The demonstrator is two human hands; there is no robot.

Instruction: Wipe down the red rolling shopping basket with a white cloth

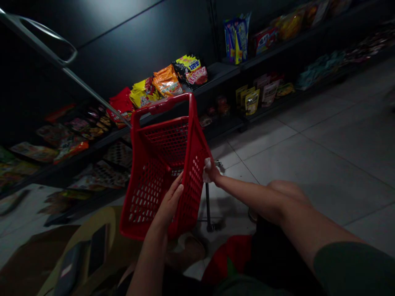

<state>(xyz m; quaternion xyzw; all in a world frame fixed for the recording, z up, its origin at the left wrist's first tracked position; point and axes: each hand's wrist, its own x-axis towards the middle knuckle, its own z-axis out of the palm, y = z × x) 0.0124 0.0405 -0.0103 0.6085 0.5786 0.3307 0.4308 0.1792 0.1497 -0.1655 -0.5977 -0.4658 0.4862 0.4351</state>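
Floor (311, 172), pale grey tile with dark joints, spreading beyond and to the right of the right hand (212, 172). Shelves (216, 72), black, running along the far side beyond both hands, stocked with packets. Snacks (167, 81), bright foil bags, mostly orange, yellow and red, on the shelf straight ahead of the hands; more packets sit on lower and farther tiers, labels too small to read. Sheet (92, 230), tan, lying low to the left of the left hand (168, 201), with dark flat pieces on it, kind unclear. Basket (160, 164), red perforated plastic, tilted up on end between the hands, open side toward the person. Handle (40, 37), grey metal, long, meeting the basket's upper left corner and reaching away from the left hand to the upper left of view. Pole (208, 205), black, upright, just below the right hand. Cloth (230, 257), red, below the right forearm (253, 197). Right hand: closed on the basket's rim. Left hand: fingers extended, lying on the basket's near wall, not clenched; whether the thumb hooks the mesh is hidden. Scrap (207, 169), white, at the right hand's fingers, kind unclear. Risk: a loosened right-hand hold could let the tilted basket swing, and the long handle could then sweep packets off the shelf
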